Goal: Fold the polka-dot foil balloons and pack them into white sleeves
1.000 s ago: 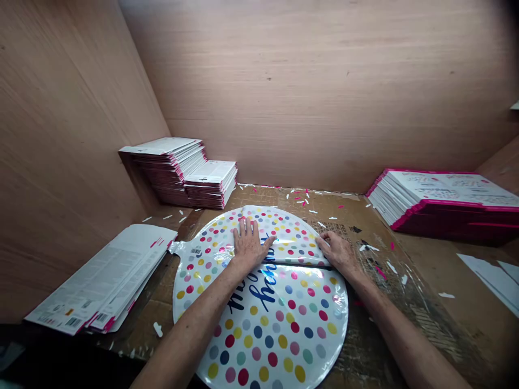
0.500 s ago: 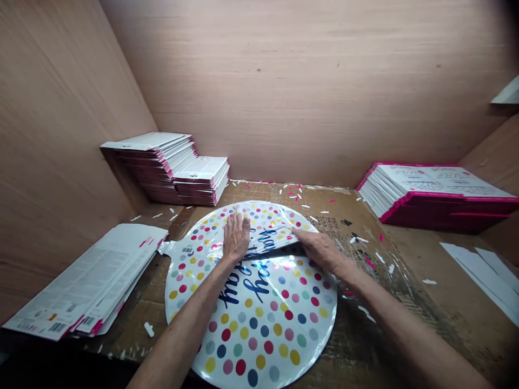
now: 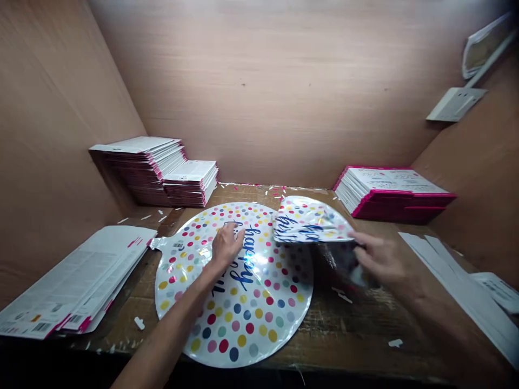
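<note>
A flat, round foil balloon (image 3: 259,319), white with coloured dots and dark blue lettering, lies on the cardboard surface with its neck to the left. My left hand (image 3: 227,246) rests over the middle of it, fingers loosely bent and a little apart, holding nothing. To the right, my right hand (image 3: 377,256) grips the corner of a folded foil balloon (image 3: 314,219) with the same dots and lettering. That folded piece is lifted at the right, its left end over the flat balloon's upper right edge. Motion blurs my right hand.
Stacked printed cards (image 3: 141,167) stand at the back left, and more cards (image 3: 397,189) at the back right. Loose card sleeves (image 3: 77,275) lie at the left edge. White strips (image 3: 450,281) lie at the right. A wall socket (image 3: 456,105) is on the right. Paper scraps dot the cardboard.
My right hand has moved right, carrying the folded balloon off the middle of the flat one. My left hand has gone from flat to loosely bent. The view has shifted right.
</note>
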Tool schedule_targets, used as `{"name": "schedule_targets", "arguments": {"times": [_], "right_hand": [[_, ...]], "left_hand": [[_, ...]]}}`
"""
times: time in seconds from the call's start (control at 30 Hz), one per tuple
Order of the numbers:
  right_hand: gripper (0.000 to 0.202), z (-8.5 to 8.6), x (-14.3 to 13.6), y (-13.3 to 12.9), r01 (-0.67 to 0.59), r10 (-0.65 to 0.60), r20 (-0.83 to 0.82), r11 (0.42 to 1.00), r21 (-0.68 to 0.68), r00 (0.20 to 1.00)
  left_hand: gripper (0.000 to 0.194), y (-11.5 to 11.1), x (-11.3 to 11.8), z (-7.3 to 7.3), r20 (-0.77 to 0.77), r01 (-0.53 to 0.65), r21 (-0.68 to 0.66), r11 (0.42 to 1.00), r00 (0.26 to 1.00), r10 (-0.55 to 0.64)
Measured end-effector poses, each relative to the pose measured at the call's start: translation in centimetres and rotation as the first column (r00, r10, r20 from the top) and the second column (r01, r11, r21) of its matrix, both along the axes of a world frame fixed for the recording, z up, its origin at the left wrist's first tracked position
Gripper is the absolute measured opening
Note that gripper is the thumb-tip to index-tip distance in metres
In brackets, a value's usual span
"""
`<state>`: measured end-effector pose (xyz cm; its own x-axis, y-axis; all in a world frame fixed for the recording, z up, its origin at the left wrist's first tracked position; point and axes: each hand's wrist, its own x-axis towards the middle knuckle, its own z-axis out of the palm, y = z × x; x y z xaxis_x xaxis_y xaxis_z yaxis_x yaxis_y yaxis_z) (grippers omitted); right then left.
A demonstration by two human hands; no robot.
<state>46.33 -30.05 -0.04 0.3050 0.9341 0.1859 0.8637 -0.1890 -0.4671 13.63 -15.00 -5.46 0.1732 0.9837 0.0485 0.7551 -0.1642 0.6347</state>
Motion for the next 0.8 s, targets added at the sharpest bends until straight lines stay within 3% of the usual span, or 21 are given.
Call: {"name": "schedule_targets", "arguments": {"times": [0.07, 0.13, 0.2, 0.3, 0.37, 0.43, 0.47, 0.53, 0.57, 0.6, 0.67, 0.7, 0.73, 0.8], "right_hand": [[0.041, -2.4, -4.0, -1.9, -0.065, 0.071, 0.162, 0.997, -0.042, 0.984], [0.043, -4.5, -9.0, -3.3, -0.188, 0.18, 0.26, 0.982, 0.007, 0.949], [0.05, -5.9, -13.7, -4.4, -0.34, 0.311, 0.29, 0.938, 0.057, 0.905], [0.074, -6.2, -17.7, -5.6, -0.619, 0.574, 0.281, 0.778, 0.106, 0.77], [0.088, -6.0, -17.5, -5.7, -0.753, 0.693, 0.316, 0.646, 0.127, 0.648], [0.086, -6.1, -15.8, -5.2, -0.792, 0.704, 0.374, 0.583, 0.178, 0.603], [0.08, -6.3, -14.9, -4.7, -0.784, 0.681, 0.397, 0.579, 0.221, 0.615], [0.07, -6.9, -13.5, -3.6, -0.761, 0.639, 0.418, 0.584, 0.282, 0.646], [0.065, -7.2, -13.1, -3.0, -0.766, 0.639, 0.429, 0.579, 0.278, 0.639], [0.06, -7.5, -13.0, -2.6, -0.786, 0.656, 0.443, 0.569, 0.242, 0.611], [0.048, -7.8, -13.3, -2.1, -0.838, 0.72, 0.455, 0.531, 0.126, 0.524], [0.043, -7.9, -13.6, -2.0, -0.853, 0.749, 0.444, 0.516, 0.075, 0.492], [0.039, -7.8, -13.8, -1.9, -0.862, 0.773, 0.422, 0.506, 0.042, 0.474], [0.036, -7.5, -14.1, -1.9, -0.868, 0.815, 0.34, 0.496, 0.008, 0.469]], "left_hand": [[0.056, -4.7, 0.1, 0.2, 0.108, 0.059, -0.128, 0.99, 0.993, -0.045], [0.06, -9.1, 0.4, -0.2, 0.472, 0.24, -0.432, 0.869, 0.882, -0.009], [0.059, -12.1, 0.6, -0.7, 0.659, 0.326, -0.536, 0.778, 0.738, 0.145], [0.053, -13.2, -0.2, -0.8, 0.731, 0.237, -0.533, 0.813, 0.613, 0.3], [0.053, -12.5, -1.9, -0.3, 0.75, 0.189, -0.548, 0.815, 0.543, 0.379], [0.056, -11.7, -4.0, 0.6, 0.741, 0.248, -0.614, 0.75, 0.509, 0.438], [0.057, -11.5, -5.0, 1.0, 0.725, 0.301, -0.646, 0.702, 0.53, 0.44], [0.054, -11.3, -6.5, 1.6, 0.666, 0.351, -0.682, 0.642, 0.66, 0.347], [0.053, -11.4, -6.9, 1.7, 0.597, 0.308, -0.681, 0.664, 0.759, 0.261], [0.052, -11.5, -7.3, 1.6, 0.48, 0.214, -0.647, 0.732, 0.86, 0.173], [0.051, -11.8, -8.0, 1.0, 0.177, 0.008, -0.374, 0.927, 0.982, 0.063], [0.048, -11.9, -8.3, 0.6, 0.061, -0.005, -0.17, 0.985, 0.998, 0.015], [0.044, -11.9, -8.7, 0.1, -0.013, 0.067, 0.012, 0.998, 0.998, -0.066], [0.051, -11.7, -9.4, -0.8, -0.096, 0.332, 0.203, 0.921, 0.943, -0.318]]}}
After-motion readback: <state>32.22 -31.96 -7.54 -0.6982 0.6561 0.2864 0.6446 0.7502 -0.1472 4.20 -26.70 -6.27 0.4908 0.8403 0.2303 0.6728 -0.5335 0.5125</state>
